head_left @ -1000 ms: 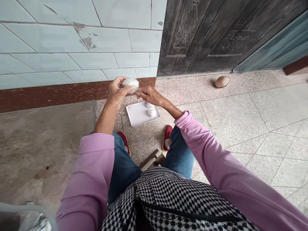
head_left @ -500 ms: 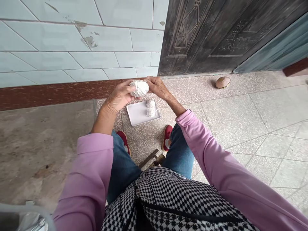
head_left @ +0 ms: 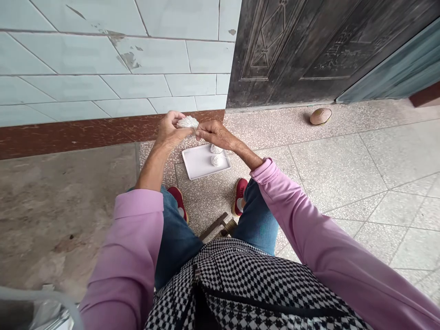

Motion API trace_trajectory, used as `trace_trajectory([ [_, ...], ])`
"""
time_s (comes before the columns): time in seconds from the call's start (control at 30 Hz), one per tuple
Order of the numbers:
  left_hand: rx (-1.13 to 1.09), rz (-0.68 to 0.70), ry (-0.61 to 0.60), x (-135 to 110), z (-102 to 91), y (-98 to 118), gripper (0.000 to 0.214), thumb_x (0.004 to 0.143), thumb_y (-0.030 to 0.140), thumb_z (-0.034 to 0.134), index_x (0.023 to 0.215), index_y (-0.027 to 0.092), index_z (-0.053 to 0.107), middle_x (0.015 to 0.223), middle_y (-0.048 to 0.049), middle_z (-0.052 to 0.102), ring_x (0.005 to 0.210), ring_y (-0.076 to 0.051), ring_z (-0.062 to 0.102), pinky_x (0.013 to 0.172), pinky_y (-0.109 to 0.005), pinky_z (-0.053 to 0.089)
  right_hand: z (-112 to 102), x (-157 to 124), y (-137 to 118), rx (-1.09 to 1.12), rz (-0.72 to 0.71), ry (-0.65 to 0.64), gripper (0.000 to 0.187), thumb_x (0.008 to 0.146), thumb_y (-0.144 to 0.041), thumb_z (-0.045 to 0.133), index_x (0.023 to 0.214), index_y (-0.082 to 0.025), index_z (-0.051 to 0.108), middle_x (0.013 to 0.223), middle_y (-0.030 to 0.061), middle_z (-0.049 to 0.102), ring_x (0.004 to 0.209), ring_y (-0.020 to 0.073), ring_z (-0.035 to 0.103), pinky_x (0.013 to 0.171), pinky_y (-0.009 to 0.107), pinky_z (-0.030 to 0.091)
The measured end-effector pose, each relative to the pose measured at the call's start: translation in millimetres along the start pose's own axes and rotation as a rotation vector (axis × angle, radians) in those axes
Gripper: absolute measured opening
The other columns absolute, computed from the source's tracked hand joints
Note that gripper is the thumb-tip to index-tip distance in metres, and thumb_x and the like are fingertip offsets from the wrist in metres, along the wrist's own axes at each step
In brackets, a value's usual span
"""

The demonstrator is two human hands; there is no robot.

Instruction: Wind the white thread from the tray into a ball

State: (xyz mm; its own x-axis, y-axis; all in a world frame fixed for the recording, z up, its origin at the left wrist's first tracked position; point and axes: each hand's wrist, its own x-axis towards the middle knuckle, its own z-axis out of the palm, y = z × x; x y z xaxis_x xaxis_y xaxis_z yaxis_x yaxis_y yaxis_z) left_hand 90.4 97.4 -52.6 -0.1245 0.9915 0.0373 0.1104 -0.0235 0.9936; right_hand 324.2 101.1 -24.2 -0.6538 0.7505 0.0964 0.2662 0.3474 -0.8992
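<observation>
My left hand (head_left: 171, 131) is wrapped round a ball of white yarn (head_left: 188, 122), held up in front of the wall's brown base strip. Close against the ball's right side is my right hand (head_left: 216, 134), its thumb and fingers pinched together at the yarn. A strand between those fingers is too fine to make out. Below the hands a shallow white tray (head_left: 195, 167) lies on the floor. Two smaller balls of white yarn (head_left: 216, 160) rest in its right part, the farther one partly covered by my right hand.
A pale wall of tiles (head_left: 137, 55) and a dark carved door (head_left: 285, 50) stand ahead. A rounded pinkish object (head_left: 321, 116) lies near the door. Red shoes (head_left: 239, 195) flank the tray's near side. A clear plastic container (head_left: 37, 307) is at bottom left.
The yarn ball has shifted left and turned in my left hand. My right hand has dropped a little from the ball's upper right to its lower right side.
</observation>
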Motion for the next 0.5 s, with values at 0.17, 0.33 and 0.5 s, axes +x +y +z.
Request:
trace_trajectory([
  [0.17, -0.039, -0.113, -0.282, -18, 2.9, 21, 0.044, 0.071, 0.043, 0.107, 0.106, 0.025, 0.087, 0.099, -0.0069, 0.082, 0.092, -0.029, 0.078, 0.076, -0.037, 0.068, -19, 1, 3, 0.178, 0.039, 0.208, 0.065, 0.137, -0.067, 0.078, 0.094, -0.02, 0.065, 0.083, -0.0005, 0.056, 0.077, 0.0175, 0.047, 0.075, 0.031, 0.044],
  [0.33, -0.275, -0.165, -0.472, -26, 8.9, 36, 0.055, 0.075, 0.05, 0.106, 0.12, 0.024, 0.084, 0.114, -0.0104, 0.085, 0.107, -0.033, 0.085, 0.083, -0.042, 0.073, -28, -2, 1, 0.214, 0.115, 0.262, 0.073, 0.133, -0.081, 0.08, 0.092, -0.024, 0.057, 0.08, -0.0017, 0.048, 0.075, 0.0177, 0.043, 0.068, 0.028, 0.046],
  [0.5, -0.448, -0.11, -0.381, -24, 9.7, 38, 0.063, 0.067, 0.046, 0.109, 0.117, 0.027, 0.076, 0.122, -0.0126, 0.083, 0.126, -0.04, 0.084, 0.092, -0.047, 0.076, -21, 4, 5, 0.175, 0.098, 0.308, 0.074, 0.133, -0.078, 0.081, 0.09, -0.025, 0.051, 0.083, -0.002, 0.044, 0.08, 0.0188, 0.043, 0.073, 0.028, 0.044],
])
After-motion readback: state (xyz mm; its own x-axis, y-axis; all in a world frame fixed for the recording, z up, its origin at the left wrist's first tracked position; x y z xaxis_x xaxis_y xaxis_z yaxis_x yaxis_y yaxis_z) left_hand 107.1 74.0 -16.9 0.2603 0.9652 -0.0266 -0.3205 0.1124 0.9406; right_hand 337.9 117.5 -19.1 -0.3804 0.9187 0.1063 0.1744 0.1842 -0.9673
